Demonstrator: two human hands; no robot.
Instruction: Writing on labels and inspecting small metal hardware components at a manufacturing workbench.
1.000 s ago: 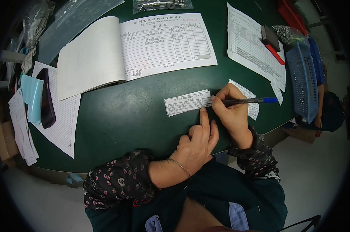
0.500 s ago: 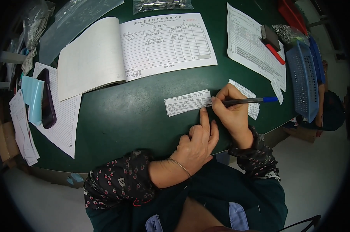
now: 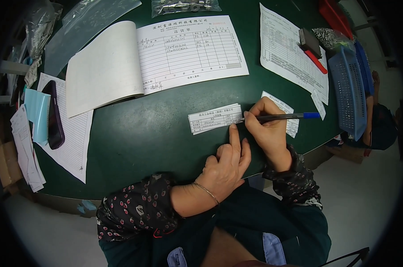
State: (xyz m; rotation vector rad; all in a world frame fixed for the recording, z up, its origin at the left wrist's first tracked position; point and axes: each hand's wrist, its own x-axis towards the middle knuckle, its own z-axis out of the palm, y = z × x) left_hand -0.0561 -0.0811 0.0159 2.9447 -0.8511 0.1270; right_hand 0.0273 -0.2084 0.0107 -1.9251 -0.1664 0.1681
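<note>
A small stack of printed paper slips (image 3: 215, 119) lies on the green table, its top form partly filled in with handwriting. My right hand (image 3: 269, 129) pinches a black pen (image 3: 292, 116) with a blue end cap, its tip at the right end of the top slip. From below, my left hand (image 3: 226, 162) reaches up with its index finger stretched out and the fingertip resting on the slip's lower right edge. The other left fingers are loosely bent and hold nothing. Partly behind my right hand lies another group of slips (image 3: 290, 127).
An open receipt book (image 3: 197, 53) lies beyond the slips. At left are a dark phone (image 3: 54, 115), a light-blue folded item (image 3: 37, 111) and papers. At right, a black-and-red object (image 3: 310, 44) rests on a printed sheet (image 3: 272, 58), beside a blue basket (image 3: 348, 93).
</note>
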